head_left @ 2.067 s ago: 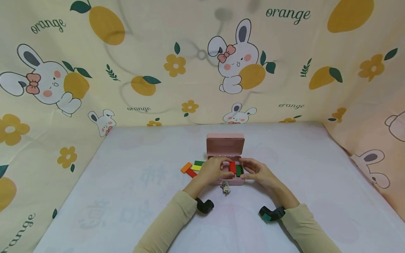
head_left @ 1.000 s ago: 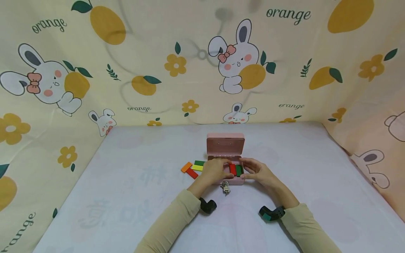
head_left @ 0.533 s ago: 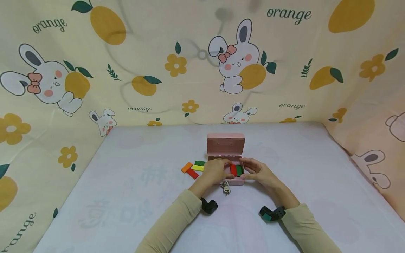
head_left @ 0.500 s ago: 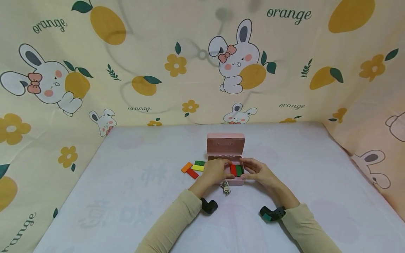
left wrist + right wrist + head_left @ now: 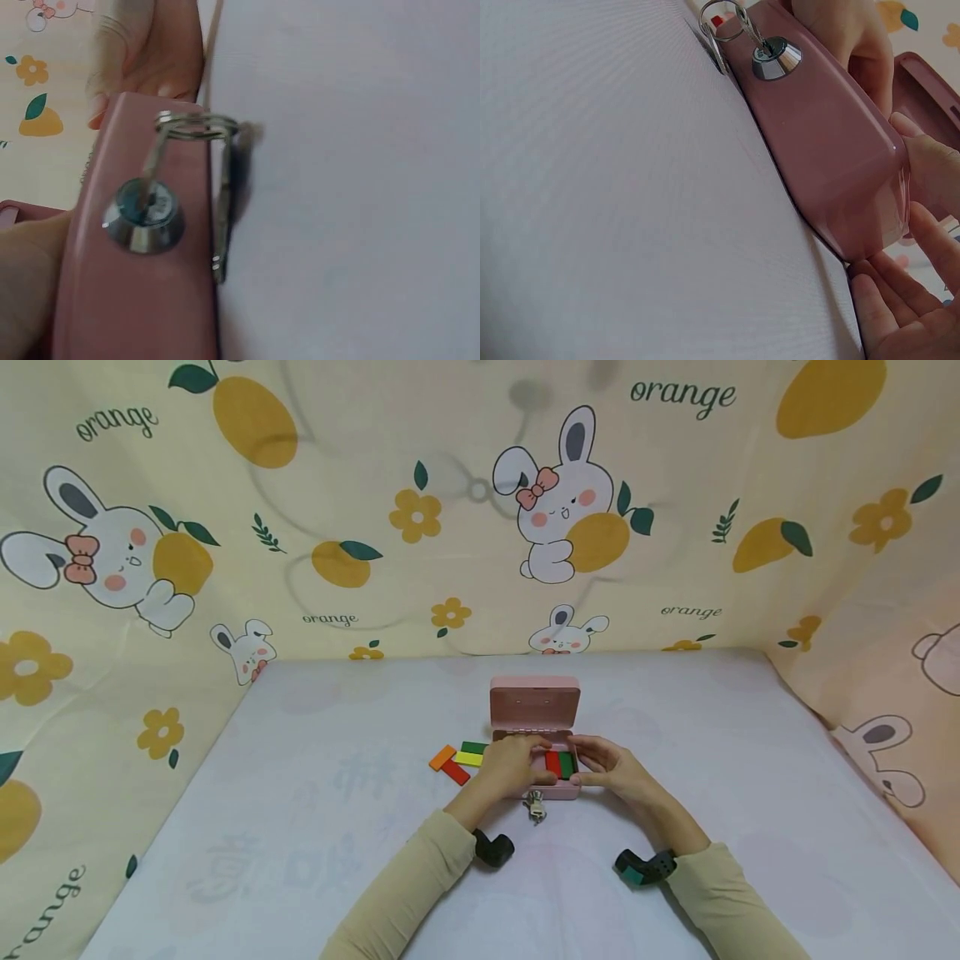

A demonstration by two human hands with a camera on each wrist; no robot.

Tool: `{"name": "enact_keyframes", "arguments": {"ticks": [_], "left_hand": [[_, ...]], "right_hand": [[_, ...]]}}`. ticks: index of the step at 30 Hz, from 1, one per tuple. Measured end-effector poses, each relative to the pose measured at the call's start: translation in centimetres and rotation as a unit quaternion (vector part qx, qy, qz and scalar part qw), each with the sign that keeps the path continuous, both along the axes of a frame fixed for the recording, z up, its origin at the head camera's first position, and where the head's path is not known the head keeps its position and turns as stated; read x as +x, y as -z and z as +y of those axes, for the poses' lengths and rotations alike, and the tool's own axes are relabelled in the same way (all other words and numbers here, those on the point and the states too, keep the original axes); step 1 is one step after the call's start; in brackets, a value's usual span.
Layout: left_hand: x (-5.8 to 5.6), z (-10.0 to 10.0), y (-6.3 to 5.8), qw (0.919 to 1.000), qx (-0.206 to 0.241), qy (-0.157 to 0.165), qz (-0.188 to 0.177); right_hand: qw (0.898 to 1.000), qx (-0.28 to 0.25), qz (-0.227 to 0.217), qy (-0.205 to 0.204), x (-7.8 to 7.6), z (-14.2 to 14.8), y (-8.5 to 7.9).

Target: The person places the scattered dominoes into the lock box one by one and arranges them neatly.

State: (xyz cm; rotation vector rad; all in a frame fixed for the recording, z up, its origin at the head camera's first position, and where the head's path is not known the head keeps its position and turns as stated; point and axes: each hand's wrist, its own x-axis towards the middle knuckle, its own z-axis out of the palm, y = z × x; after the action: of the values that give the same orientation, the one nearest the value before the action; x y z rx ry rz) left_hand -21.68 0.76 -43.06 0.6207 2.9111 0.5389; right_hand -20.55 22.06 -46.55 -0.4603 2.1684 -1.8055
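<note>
A pink metal cash box [image 5: 558,792] stands on the table with its lid [image 5: 535,703] raised. My left hand [image 5: 513,766] reaches over the front wall into it, thumb and forefinger at the two ends of a red block [image 5: 552,764]. That block lies flat beside a green block [image 5: 566,765], against the right side of the box. At the box's right end my right hand [image 5: 615,774] holds on, thumb at the rim, other fingers along the outer end wall, as the right wrist view shows. The box's left inside is hidden behind my left hand.
Left of the box lie loose blocks: orange [image 5: 442,757], red [image 5: 455,772], yellow [image 5: 468,759] and green [image 5: 474,747]. Keys on a ring [image 5: 535,807] hang from the lock [image 5: 144,214] in the box's front. A patterned cloth [image 5: 450,560] rises behind the white tabletop [image 5: 337,735].
The red block in my left hand has come down into the box and shifted slightly right, up against the green one. My right hand has stayed in place.
</note>
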Motion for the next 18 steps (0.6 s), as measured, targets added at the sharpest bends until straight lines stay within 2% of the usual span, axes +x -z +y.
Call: {"name": "enact_keyframes", "arguments": {"ticks": [8, 18], "left_hand": [[-0.3, -0.6, 0.0, 0.9976, 0.063, 0.023, -0.016], [-0.1, -1.8, -0.9, 0.9905, 0.129, 0.043, -0.018]], "right_hand": [[1.0, 0.005, 0.003, 0.004, 0.1, -0.1, 0.0], [1.0, 0.01, -0.003, 0.006, 0.1, 0.0, -0.1]]}}
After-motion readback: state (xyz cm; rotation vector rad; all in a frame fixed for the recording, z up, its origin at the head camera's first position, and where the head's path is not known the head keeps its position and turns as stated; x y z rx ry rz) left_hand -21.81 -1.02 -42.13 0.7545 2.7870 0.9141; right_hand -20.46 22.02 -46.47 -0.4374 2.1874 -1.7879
